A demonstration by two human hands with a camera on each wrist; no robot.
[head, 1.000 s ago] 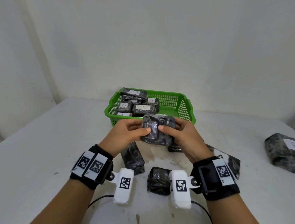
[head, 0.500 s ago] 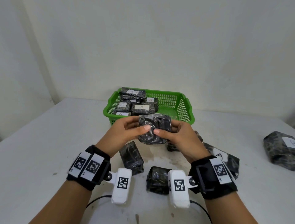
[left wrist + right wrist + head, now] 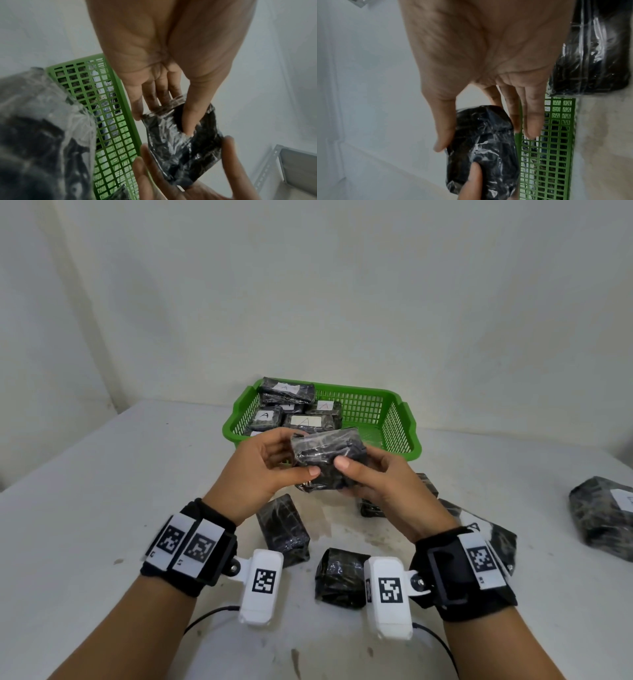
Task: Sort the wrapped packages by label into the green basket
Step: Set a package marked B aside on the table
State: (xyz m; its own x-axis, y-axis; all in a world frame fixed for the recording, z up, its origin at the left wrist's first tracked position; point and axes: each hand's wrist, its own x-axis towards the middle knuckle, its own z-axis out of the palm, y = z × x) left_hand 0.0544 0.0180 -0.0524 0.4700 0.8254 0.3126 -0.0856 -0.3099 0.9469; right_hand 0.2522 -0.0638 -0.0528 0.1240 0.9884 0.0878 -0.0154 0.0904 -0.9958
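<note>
Both hands hold one black plastic-wrapped package [image 3: 327, 455] in the air just in front of the green basket [image 3: 394, 422]. My left hand [image 3: 274, 470] grips its left end, thumb on the near face. My right hand [image 3: 373, 477] grips the right end, thumb on top. No label shows on the held package [image 3: 181, 146] [image 3: 482, 151]. Several packages labelled A [image 3: 305, 421] lie in the left half of the basket. Its right half shows bare mesh.
Loose black packages lie on the white table: one [image 3: 282, 529] under my left hand, one [image 3: 340, 577] between my wrists, a labelled one [image 3: 493, 535] behind my right wrist, and a big labelled one [image 3: 606, 515] at the far right edge. A wall stands close behind the basket.
The held package has been turned in both hands, its long side now lying more level, and lifted slightly toward the basket. My grips have shifted along it.
</note>
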